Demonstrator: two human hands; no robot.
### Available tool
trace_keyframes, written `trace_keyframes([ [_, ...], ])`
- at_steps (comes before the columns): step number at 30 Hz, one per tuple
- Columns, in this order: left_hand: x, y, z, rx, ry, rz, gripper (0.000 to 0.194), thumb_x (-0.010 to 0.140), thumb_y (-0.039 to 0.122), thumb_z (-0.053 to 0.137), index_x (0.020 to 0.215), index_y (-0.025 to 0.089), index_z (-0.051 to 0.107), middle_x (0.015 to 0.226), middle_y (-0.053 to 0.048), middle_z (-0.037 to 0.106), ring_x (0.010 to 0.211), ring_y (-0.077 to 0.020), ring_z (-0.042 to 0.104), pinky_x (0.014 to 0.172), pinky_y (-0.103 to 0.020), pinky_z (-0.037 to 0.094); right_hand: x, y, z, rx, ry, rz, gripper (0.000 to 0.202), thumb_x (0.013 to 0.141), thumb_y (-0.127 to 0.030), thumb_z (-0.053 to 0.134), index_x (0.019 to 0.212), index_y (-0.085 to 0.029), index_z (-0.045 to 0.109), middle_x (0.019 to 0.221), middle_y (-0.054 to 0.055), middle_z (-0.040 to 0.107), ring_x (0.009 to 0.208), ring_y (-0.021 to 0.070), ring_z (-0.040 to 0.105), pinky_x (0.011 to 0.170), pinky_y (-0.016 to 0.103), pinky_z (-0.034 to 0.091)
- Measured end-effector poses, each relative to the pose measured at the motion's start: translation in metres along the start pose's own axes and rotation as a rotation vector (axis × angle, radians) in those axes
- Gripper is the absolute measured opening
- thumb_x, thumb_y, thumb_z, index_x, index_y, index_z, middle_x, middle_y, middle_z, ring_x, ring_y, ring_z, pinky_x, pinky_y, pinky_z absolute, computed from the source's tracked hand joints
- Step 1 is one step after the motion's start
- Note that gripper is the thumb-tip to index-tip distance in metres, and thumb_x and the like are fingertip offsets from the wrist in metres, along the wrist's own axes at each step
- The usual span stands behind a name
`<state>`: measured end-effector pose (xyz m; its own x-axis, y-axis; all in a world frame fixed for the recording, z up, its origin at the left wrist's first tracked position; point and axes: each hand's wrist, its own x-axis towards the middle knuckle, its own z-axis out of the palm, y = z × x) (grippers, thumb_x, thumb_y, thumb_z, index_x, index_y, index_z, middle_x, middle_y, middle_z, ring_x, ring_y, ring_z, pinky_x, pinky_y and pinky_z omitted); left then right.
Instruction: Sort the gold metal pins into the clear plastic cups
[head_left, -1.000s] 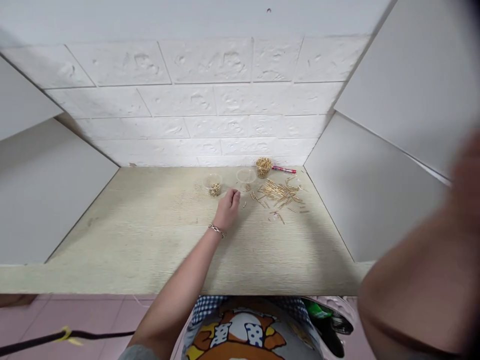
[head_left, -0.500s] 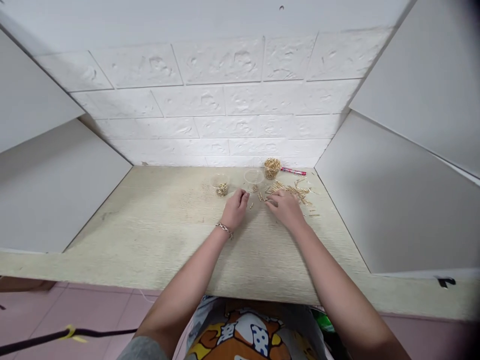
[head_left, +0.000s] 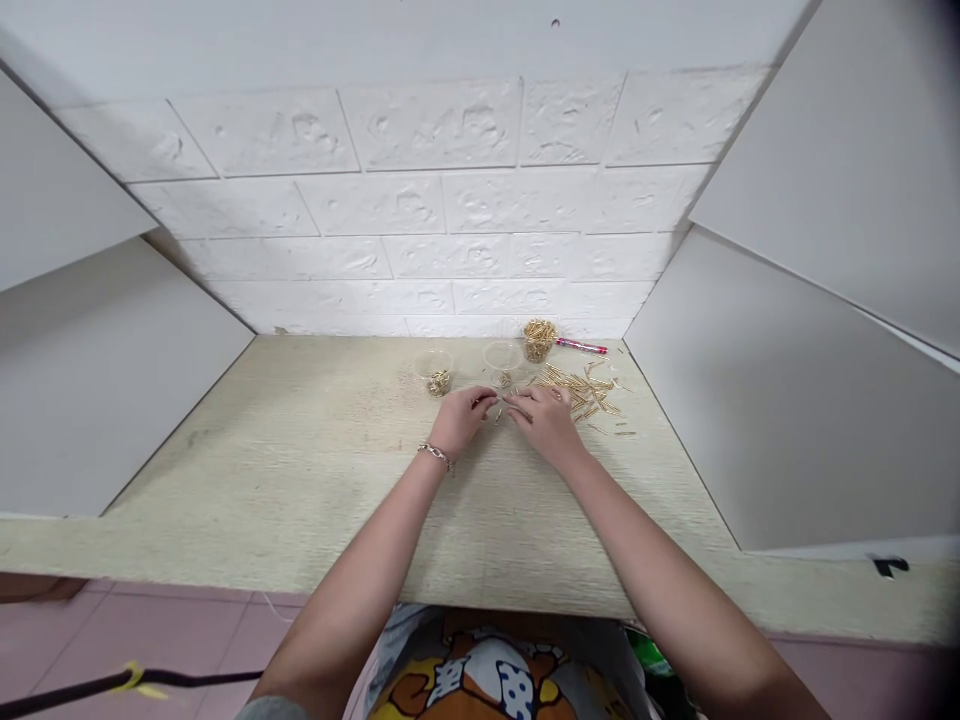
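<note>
My left hand (head_left: 463,415) is closed in a pinch over the middle of the table, and what its fingertips hold is too small to make out. Close against it, my right hand (head_left: 546,422) pinches what looks like a thin gold-coloured metal pin, mostly covered by the fingers. The fingertips of both hands almost meet. To the right of my right hand lies a loose pile of gold-coloured pins (head_left: 574,386). Just behind the hands stands a clear plastic cup (head_left: 502,355) with a few small pieces at its bottom.
Another clear cup (head_left: 433,362) at left holds small gold-coloured pieces. A third cup, heaped with gold-coloured pins (head_left: 538,340), stands near the brick-patterned wall (head_left: 480,215). Beside it lies a red pen-like stick (head_left: 581,346). Grey-white panels (head_left: 810,420) flank the wooden table (head_left: 337,500).
My right hand has moved left, away from the loose pins, and its fingertips have come up to those of my left hand. The view has shifted slightly.
</note>
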<state>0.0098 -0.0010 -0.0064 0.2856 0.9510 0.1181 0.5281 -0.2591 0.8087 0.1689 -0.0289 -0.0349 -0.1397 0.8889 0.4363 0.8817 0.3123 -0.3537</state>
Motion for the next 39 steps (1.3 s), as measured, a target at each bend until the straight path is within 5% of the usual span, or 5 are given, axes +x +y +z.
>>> trace_keyframes([
  [7,-0.001,0.003,0.001,0.006,-0.127,0.013,0.022,0.078,0.028,0.050,0.083,0.018,0.068,0.055,0.001,0.061,0.055,-0.0119,0.056,0.060,-0.023,0.042,0.000,-0.002,0.001,0.074,0.045,-0.004,0.017,0.085,-0.031,0.050,0.085,-0.025,0.066,0.087,0.001,0.064,0.087,0.0156,0.055,0.092,0.036,0.020],
  [16,-0.001,0.004,-0.004,0.053,-0.149,0.034,0.022,0.076,0.031,0.051,0.081,0.018,0.068,0.054,0.002,0.059,0.053,-0.0115,0.053,0.057,-0.023,0.040,0.000,-0.007,0.000,0.112,0.035,0.001,0.018,0.085,-0.028,0.047,0.081,-0.024,0.065,0.085,0.001,0.065,0.083,0.0158,0.055,0.091,0.036,0.023],
  [24,0.001,0.003,-0.002,0.032,-0.060,-0.036,0.020,0.079,0.022,0.048,0.089,0.017,0.065,0.076,-0.002,0.067,0.056,-0.0105,0.057,0.061,-0.023,0.043,-0.002,0.001,0.005,-0.034,-0.074,-0.049,0.019,0.085,-0.024,0.048,0.094,-0.028,0.064,0.101,0.005,0.061,0.096,0.0211,0.051,0.096,0.049,0.015],
  [34,0.001,0.002,-0.003,0.140,-0.019,0.021,0.028,0.081,0.032,0.045,0.068,0.017,0.064,0.055,0.000,0.059,0.056,-0.0127,0.054,0.062,-0.024,0.040,0.000,-0.001,0.007,-0.059,-0.077,-0.065,0.017,0.084,-0.028,0.051,0.096,-0.029,0.063,0.108,0.006,0.059,0.099,0.0224,0.049,0.096,0.054,0.011],
  [39,0.002,-0.002,-0.003,0.154,0.041,-0.013,0.034,0.083,0.038,0.041,0.064,0.017,0.061,0.060,-0.001,0.062,0.059,-0.0133,0.055,0.063,-0.025,0.040,0.002,-0.001,0.010,-0.041,-0.060,-0.064,0.018,0.085,-0.030,0.049,0.081,-0.026,0.066,0.102,0.005,0.060,0.097,0.0216,0.050,0.098,0.053,0.007],
])
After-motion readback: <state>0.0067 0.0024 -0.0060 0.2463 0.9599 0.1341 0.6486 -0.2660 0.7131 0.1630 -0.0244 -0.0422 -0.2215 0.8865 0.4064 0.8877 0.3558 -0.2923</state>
